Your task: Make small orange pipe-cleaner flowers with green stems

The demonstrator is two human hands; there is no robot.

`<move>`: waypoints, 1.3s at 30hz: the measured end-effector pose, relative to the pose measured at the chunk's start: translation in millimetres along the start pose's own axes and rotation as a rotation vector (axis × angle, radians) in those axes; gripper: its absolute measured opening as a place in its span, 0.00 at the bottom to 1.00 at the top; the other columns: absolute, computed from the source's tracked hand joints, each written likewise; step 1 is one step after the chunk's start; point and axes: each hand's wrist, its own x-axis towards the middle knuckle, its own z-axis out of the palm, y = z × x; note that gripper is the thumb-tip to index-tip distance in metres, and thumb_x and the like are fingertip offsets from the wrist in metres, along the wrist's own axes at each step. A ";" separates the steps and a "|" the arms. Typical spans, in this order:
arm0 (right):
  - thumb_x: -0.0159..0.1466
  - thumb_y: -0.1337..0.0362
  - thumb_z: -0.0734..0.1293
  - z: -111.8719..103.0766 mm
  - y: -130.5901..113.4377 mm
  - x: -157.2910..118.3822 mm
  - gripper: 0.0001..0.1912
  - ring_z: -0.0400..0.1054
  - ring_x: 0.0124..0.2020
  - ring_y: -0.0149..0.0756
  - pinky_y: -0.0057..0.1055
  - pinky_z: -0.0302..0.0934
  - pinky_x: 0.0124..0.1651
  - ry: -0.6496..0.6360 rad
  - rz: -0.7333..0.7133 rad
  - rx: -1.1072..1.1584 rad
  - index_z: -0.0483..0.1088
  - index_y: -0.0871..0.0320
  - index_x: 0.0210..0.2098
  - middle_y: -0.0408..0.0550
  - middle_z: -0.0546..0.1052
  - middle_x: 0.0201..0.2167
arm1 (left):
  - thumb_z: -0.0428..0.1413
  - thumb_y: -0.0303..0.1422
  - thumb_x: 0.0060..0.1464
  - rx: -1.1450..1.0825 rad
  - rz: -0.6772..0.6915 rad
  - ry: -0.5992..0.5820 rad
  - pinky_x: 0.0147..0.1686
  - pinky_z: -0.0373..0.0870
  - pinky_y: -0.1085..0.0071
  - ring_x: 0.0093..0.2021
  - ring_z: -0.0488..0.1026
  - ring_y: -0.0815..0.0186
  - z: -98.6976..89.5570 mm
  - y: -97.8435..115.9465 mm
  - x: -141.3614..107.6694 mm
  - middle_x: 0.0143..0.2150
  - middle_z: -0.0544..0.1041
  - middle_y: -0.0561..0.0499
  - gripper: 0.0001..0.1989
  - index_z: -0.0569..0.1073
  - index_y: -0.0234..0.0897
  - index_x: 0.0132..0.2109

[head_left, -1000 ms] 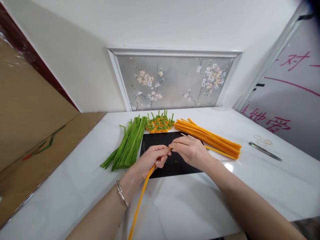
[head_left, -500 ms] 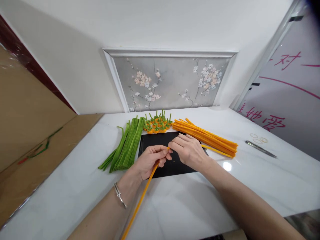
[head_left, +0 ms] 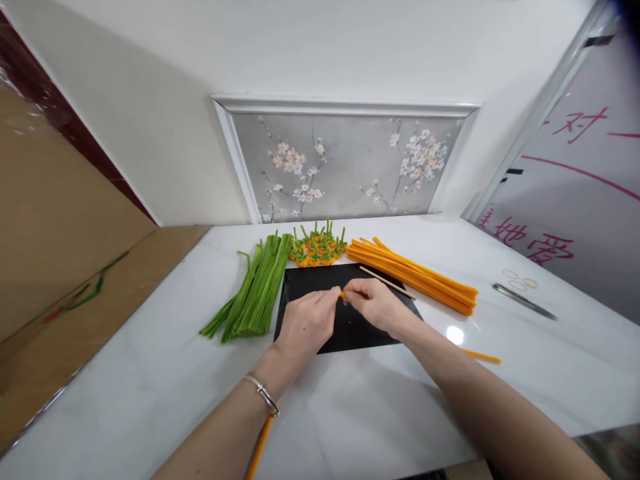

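Along the near edge of the glossy white table (head_left: 360, 413), whose faint grey veining looks like marble, a thin, fuzzy orange strip (head_left: 261, 443) runs out from under the left wrist, which hides part of it. A slim silver-coloured bangle (head_left: 261, 387) circles that wrist. To the right, another fuzzy orange length (head_left: 483, 357) shows past the right forearm, its other end covered.

Farther in, the left hand (head_left: 307, 327) and the right hand (head_left: 375, 303) meet over a flat black rectangular board (head_left: 345, 337). Both sets of fingers are drawn together in a pinch, with a tiny orange fuzzy bit (head_left: 343, 294) held between their tips; whether it joins either strip I cannot tell. The back of the left hand screens its inner fingers, and both hands cover much of the board.

Beyond the right hand, a pale, slender wooden stick (head_left: 387, 283) slants across the board. At the right lie a pointed silvery metal tool (head_left: 525, 302) and thin, pale rings (head_left: 519, 280). A thick bundle of velvety green stems (head_left: 260, 287) lies left of the board, a matching orange bundle (head_left: 413, 275) right. Just past the board's far edge cluster small orange-and-green fuzzy pieces (head_left: 319, 248) with upright stalks. A white-framed blossom panel (head_left: 350, 163) stands farthest.
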 end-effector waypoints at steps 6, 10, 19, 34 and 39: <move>0.66 0.68 0.57 -7.7 2.9 -0.9 0.11 0.65 0.31 0.33 0.28 0.53 0.34 0.113 -0.240 -0.268 0.69 0.58 0.31 0.44 0.72 0.28 | 0.53 0.35 0.58 -0.657 -0.446 -0.321 0.27 0.65 0.75 0.26 0.70 0.70 -12.1 -0.4 9.3 0.32 0.77 0.51 0.10 0.76 0.35 0.37; 0.68 0.70 0.57 -10.8 3.4 -2.0 0.12 0.66 0.36 0.34 0.31 0.51 0.39 0.141 -0.395 -0.533 0.71 0.57 0.36 0.46 0.74 0.33 | 0.51 0.48 0.57 -1.175 -0.846 -0.465 0.17 0.51 0.77 0.18 0.57 0.76 -15.5 0.5 13.4 0.26 0.71 0.51 0.22 0.74 0.31 0.36; 0.65 0.71 0.58 -2.8 -7.8 -6.6 0.10 0.64 0.32 0.35 0.31 0.49 0.34 0.212 -0.364 -0.653 0.68 0.57 0.29 0.45 0.72 0.27 | 0.63 0.42 0.46 -1.194 -0.832 -0.361 0.19 0.49 0.77 0.19 0.55 0.77 -13.5 4.5 15.0 0.24 0.74 0.50 0.16 0.75 0.30 0.28; 0.68 0.69 0.56 -2.4 0.3 -4.9 0.12 0.67 0.31 0.33 0.28 0.54 0.33 0.046 -0.250 -0.530 0.68 0.57 0.32 0.44 0.72 0.29 | 0.50 0.26 0.58 -0.318 -0.377 -0.234 0.27 0.61 0.74 0.25 0.73 0.68 -7.9 4.5 4.8 0.29 0.80 0.51 0.11 0.78 0.38 0.33; 0.69 0.67 0.58 -8.4 7.4 -4.2 0.10 0.69 0.38 0.34 0.28 0.57 0.37 0.073 -0.349 -0.511 0.68 0.56 0.47 0.47 0.75 0.40 | 0.50 0.24 0.56 -0.366 -0.393 -0.274 0.28 0.62 0.74 0.26 0.73 0.68 -11.5 2.0 5.9 0.28 0.80 0.52 0.12 0.77 0.36 0.30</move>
